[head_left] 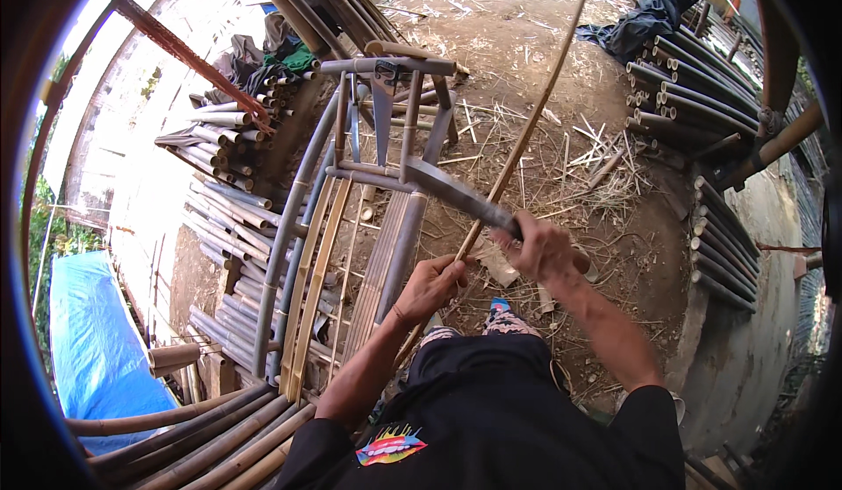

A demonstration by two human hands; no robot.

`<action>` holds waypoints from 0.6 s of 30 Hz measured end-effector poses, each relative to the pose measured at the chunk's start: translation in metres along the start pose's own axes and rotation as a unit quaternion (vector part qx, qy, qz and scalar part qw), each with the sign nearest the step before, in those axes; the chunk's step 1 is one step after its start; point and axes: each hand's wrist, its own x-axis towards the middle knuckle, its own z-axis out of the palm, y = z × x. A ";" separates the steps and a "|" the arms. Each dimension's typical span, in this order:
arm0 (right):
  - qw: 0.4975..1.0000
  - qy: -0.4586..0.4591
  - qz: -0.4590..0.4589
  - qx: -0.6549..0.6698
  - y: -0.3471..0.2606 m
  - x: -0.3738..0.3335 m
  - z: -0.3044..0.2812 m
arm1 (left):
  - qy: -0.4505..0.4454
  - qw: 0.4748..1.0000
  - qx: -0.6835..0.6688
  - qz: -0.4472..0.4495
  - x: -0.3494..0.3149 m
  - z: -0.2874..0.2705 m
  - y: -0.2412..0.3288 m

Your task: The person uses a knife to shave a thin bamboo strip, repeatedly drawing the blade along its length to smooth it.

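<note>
We've got a long thin bamboo strip [526,130] running from our lap up & away over the dirt floor [526,42]. Left hand [430,286] is closed round its lower part; right hand [545,249] is wrapped tight on the handle of a big knife [452,193], blade laid vs. the strip. Strip looks light, springy, prob. splintery at edges, so best held low, near the blade. A bamboo frame [351,227] stands just left; pole stacks [693,86] beyond.

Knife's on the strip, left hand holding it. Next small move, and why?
Probably a short push of the blade along the bamboo strip, away from the body. The right hand grips the handle, the left hand pinches the strip just below, and the blade seems to lie against it, though contact is hard to confirm.
</note>
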 end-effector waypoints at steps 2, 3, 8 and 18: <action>0.996 0.036 -0.070 -0.031 -0.012 -0.016 0.016 | 0.051 0.997 0.046 0.023 0.004 0.006 -0.001; 0.992 0.052 -0.106 -0.046 -0.014 -0.019 0.019 | 0.070 0.993 0.088 0.038 0.004 0.005 -0.007; 0.996 -0.010 0.091 -0.017 0.025 0.016 0.007 | 0.079 0.992 0.102 0.011 -0.025 0.012 -0.016; 0.990 0.001 0.128 -0.065 0.081 0.030 -0.026 | 0.047 0.996 0.070 -0.006 -0.085 -0.001 -0.048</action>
